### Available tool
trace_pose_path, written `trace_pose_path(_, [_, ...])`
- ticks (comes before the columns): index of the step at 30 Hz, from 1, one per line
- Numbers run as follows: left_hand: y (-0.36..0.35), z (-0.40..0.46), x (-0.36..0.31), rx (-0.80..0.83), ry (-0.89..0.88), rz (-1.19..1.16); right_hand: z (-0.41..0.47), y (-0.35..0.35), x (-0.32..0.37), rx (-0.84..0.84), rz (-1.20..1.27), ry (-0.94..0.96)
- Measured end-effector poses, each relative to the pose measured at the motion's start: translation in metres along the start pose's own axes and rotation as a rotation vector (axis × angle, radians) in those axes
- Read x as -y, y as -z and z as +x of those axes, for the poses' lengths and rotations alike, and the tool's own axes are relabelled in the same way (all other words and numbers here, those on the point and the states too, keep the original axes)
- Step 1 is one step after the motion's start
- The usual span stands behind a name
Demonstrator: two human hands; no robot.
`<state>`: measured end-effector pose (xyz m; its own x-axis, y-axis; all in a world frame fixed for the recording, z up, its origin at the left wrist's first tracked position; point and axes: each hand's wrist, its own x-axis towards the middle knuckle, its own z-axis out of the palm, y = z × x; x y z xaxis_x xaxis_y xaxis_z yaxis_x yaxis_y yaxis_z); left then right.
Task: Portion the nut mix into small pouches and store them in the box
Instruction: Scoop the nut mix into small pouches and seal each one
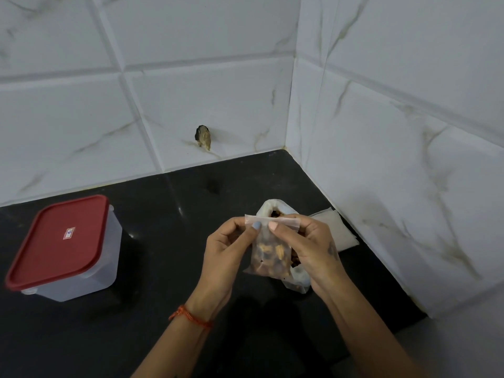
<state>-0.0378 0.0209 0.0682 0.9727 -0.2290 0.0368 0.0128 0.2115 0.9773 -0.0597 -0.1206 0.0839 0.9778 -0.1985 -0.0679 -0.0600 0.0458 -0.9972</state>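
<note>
While the small zip pouch (pixel 268 251) hangs in the lower middle of the frame with its seal strip pinched from both ends, the likeliest failure from here is a seal that only partly closes: if the two sides of the strip are not lined up as the thumbs press along it, a gap could stay open and nuts could spill when the pouch is laid down. A tug too hard at either end could also twist the thin plastic and tip the load. The left hand (pixel 227 251) has its fingers curled in, thumb and forefinger pinching the left end of the strip; the right hand (pixel 308 248) pinches the right end the same way, its other fingers bent behind the pouch. The pouch is about half full of nut mix and held just above the black counter (pixel 163 309), right in front of the larger open bag of nut mix (pixel 275 207). A white packet (pixel 338 230) lies against the tiled wall at right. The storage box (pixel 90 260) stands at the left of the frame, well apart, with its red lid (pixel 58 241) on, so it must be opened before anything goes in.
</note>
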Motion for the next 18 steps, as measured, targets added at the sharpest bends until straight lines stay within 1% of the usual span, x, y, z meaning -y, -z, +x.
trace_pose_path(3, [0.003,0.0,-0.002,-0.022,0.031,-0.055,-0.001,0.002,0.002,0.018,-0.032,0.041])
trace_pose_path(7, [0.006,0.001,-0.005,0.015,-0.027,0.025,-0.002,0.004,0.005,0.034,-0.052,0.059])
trace_pose_path(11, [0.005,0.001,-0.006,-0.022,-0.047,0.023,-0.005,0.007,0.012,0.055,-0.022,0.046])
trace_pose_path(15, [0.006,0.0,-0.008,-0.041,-0.054,0.021,-0.004,0.01,0.013,0.014,-0.07,0.062])
trace_pose_path(18, [0.005,-0.001,-0.008,-0.024,-0.02,-0.016,-0.004,0.008,0.012,-0.008,-0.11,0.105])
